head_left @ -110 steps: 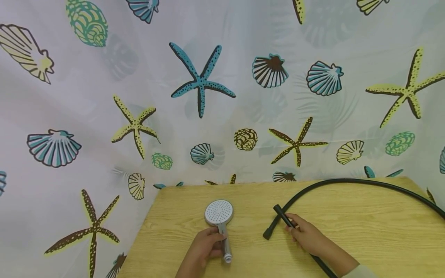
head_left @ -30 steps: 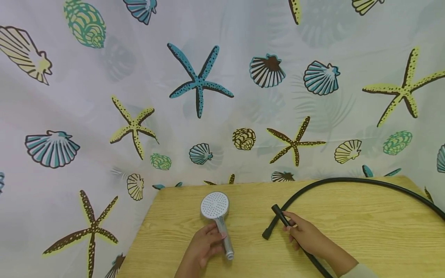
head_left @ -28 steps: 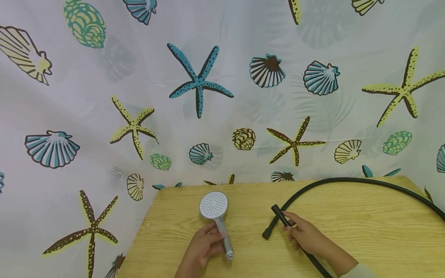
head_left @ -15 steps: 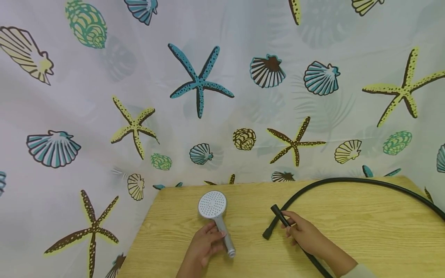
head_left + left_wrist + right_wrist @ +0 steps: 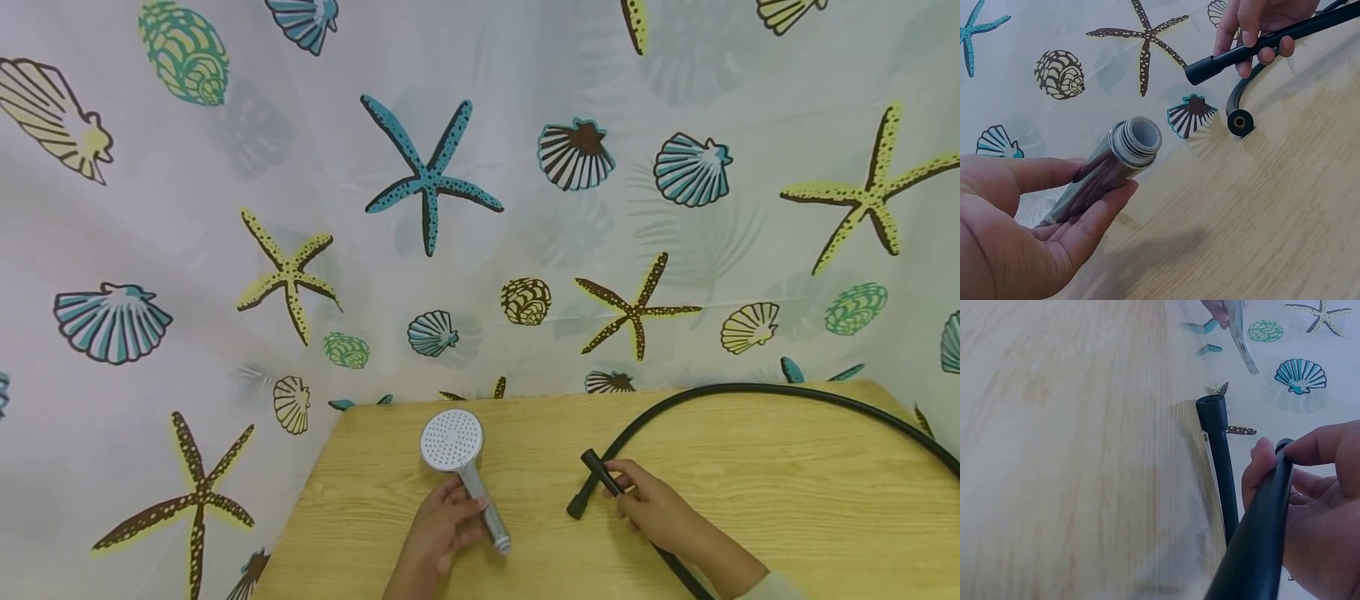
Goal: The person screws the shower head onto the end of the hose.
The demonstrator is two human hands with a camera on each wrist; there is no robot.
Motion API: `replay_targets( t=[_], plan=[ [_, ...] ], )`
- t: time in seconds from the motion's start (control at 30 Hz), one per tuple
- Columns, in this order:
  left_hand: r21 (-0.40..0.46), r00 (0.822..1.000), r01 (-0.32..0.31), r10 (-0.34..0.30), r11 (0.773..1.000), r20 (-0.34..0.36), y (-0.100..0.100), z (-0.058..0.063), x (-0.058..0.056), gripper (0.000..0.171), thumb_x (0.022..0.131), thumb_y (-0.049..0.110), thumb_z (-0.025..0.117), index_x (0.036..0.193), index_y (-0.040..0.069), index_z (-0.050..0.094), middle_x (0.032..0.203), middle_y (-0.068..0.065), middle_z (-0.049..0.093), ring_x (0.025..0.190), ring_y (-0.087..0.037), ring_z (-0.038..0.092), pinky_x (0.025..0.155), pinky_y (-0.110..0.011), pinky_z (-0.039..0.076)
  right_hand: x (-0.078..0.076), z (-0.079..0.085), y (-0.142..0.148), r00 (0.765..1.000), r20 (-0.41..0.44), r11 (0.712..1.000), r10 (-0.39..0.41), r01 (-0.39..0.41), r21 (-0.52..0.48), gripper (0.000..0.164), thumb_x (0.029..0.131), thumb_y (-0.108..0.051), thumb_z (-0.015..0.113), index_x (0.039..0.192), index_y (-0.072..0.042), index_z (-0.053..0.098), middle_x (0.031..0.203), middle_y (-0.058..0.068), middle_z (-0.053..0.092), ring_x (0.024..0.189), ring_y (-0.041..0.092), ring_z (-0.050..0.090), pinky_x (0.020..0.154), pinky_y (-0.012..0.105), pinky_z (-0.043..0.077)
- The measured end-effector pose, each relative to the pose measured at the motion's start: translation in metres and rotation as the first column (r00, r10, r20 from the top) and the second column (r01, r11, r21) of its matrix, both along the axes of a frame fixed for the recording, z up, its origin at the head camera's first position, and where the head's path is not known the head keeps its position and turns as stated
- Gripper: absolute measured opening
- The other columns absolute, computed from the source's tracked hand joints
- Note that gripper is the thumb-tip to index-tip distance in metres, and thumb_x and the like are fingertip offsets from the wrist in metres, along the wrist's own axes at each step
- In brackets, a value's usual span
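My left hand (image 5: pixel 442 521) holds a chrome shower head (image 5: pixel 452 440) by its handle, its white nozzle face turned up to the camera. The left wrist view shows the handle's threaded end (image 5: pixel 1139 139), bare and pointing toward the other hand, with thumb and fingers gripping just behind it. A black shower hose (image 5: pixel 738 388) is pinched close to one end by my right hand (image 5: pixel 652 504), and that end, with its wider fitting (image 5: pixel 1202 70), points up and left. The hose's other end (image 5: pixel 577 506) lies on the table between the hands. A gap separates shower head and hose.
The wooden table (image 5: pixel 787 475) carries the hose, which arcs along the back edge and runs off to the right. Behind and at both sides hangs a white curtain (image 5: pixel 495 242) printed with shells and starfish.
The shower head has tilted, its face moving left and slightly up while the handle's end swings right. My right hand has shifted the held hose end a little left and down.
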State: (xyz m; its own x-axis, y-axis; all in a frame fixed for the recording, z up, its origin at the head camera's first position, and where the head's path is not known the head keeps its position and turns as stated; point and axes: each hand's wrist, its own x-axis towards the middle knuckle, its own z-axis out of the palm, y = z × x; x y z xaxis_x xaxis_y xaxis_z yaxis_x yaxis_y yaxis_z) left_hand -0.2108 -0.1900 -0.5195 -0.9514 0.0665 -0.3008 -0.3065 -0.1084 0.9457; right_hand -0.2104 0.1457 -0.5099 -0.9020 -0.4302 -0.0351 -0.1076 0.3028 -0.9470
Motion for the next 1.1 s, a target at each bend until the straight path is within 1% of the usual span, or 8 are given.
replay_targets(
  t=[0.23, 0.47, 0.73, 0.9, 1.1],
  plan=[
    [0.019, 1.0, 0.011, -0.011, 1.0, -0.004, 0.002, 0.003, -0.001, 0.076, 0.092, 0.006, 0.07, 0.154, -0.003, 0.027, 0.127, -0.01, 0.061, 0.099, -0.014, 0.067, 0.082, -0.033, 0.062, 0.0, -0.001, -0.002, 1.0, 0.016, 1.0, -0.007, 0.007, -0.01, 0.046, 0.105, -0.006, 0.044, 0.149, 0.001, 0.036, 0.123, 0.025, 0.057, 0.084, 0.019, 0.057, 0.061, 0.027, 0.052],
    [0.027, 1.0, -0.006, 0.006, 1.0, -0.019, 0.006, 0.0, -0.003, 0.074, 0.091, 0.005, 0.07, 0.152, -0.004, 0.029, 0.122, -0.008, 0.062, 0.097, -0.014, 0.067, 0.08, -0.032, 0.061, -0.002, -0.004, -0.001, 0.999, 0.023, 0.999, -0.036, 0.036, -0.009, 0.046, 0.106, -0.013, 0.047, 0.149, 0.0, 0.036, 0.12, 0.024, 0.058, 0.08, 0.017, 0.055, 0.058, 0.024, 0.05],
    [0.033, 1.0, -0.021, 0.021, 0.999, -0.006, 0.009, -0.002, -0.003, 0.074, 0.09, 0.008, 0.073, 0.15, 0.001, 0.03, 0.127, -0.008, 0.062, 0.1, -0.013, 0.065, 0.077, -0.029, 0.06, -0.002, -0.007, 0.0, 0.997, 0.046, 0.998, -0.054, 0.056, -0.025, 0.049, 0.106, -0.015, 0.05, 0.151, -0.002, 0.036, 0.116, 0.02, 0.058, 0.077, 0.017, 0.054, 0.055, 0.022, 0.047],
    [0.04, 1.0, -0.024, 0.024, 0.999, -0.012, 0.011, -0.002, -0.004, 0.074, 0.09, 0.007, 0.073, 0.15, 0.0, 0.03, 0.13, -0.012, 0.061, 0.1, -0.013, 0.067, 0.078, -0.03, 0.061, -0.002, -0.008, 0.001, 0.997, 0.054, 0.998, -0.051, 0.053, -0.035, 0.05, 0.106, -0.016, 0.049, 0.152, -0.004, 0.035, 0.116, 0.02, 0.058, 0.077, 0.017, 0.052, 0.055, 0.023, 0.046],
    [0.041, 0.999, -0.028, 0.029, 0.999, -0.02, 0.014, -0.002, -0.005, 0.074, 0.092, 0.006, 0.071, 0.151, -0.001, 0.027, 0.136, -0.019, 0.057, 0.099, -0.015, 0.068, 0.079, -0.032, 0.061, -0.002, -0.006, 0.002, 0.997, 0.061, 0.998, -0.051, 0.053, -0.031, 0.05, 0.106, -0.015, 0.049, 0.153, -0.004, 0.034, 0.116, 0.02, 0.059, 0.077, 0.017, 0.053, 0.056, 0.023, 0.047]
  ],
)
